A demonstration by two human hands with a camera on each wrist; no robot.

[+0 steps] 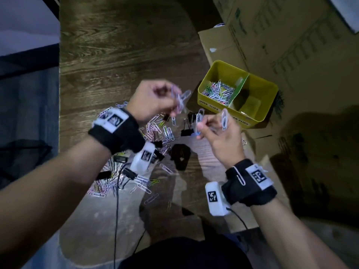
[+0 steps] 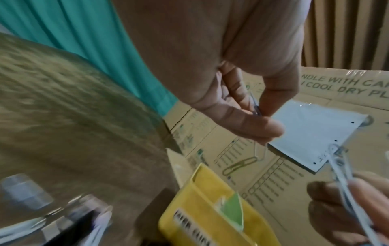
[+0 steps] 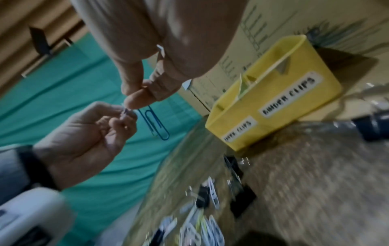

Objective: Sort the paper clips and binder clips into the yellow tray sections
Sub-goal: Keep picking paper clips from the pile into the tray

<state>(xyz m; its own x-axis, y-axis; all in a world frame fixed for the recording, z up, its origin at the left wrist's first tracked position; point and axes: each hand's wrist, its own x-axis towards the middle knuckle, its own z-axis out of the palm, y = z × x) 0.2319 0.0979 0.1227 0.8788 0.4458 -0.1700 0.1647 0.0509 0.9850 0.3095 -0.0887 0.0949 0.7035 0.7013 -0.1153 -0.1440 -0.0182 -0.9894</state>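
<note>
My left hand (image 1: 173,105) is raised over the table and pinches a small bunch of pale paper clips (image 1: 181,99). My right hand (image 1: 204,127), close beside it, pinches a few paper clips (image 1: 199,120); in the right wrist view a blue paper clip (image 3: 155,124) hangs from its thumb and finger. The yellow tray (image 1: 211,105) stands to the right, split by a green divider (image 1: 240,87). Its left section holds several paper clips (image 1: 217,92). A loose pile of paper clips (image 1: 155,129) and black binder clips (image 1: 187,131) lies on the wooden table below my hands.
Large cardboard boxes (image 1: 291,35) stand behind and right of the tray, which rests on flattened cardboard (image 1: 258,152). Tray labels read "PAPER CLIPS" and "BINDER CLIPS" (image 3: 288,96). A thin black cable (image 1: 116,210) runs down from my left wrist. The table's left edge borders blue-green fabric.
</note>
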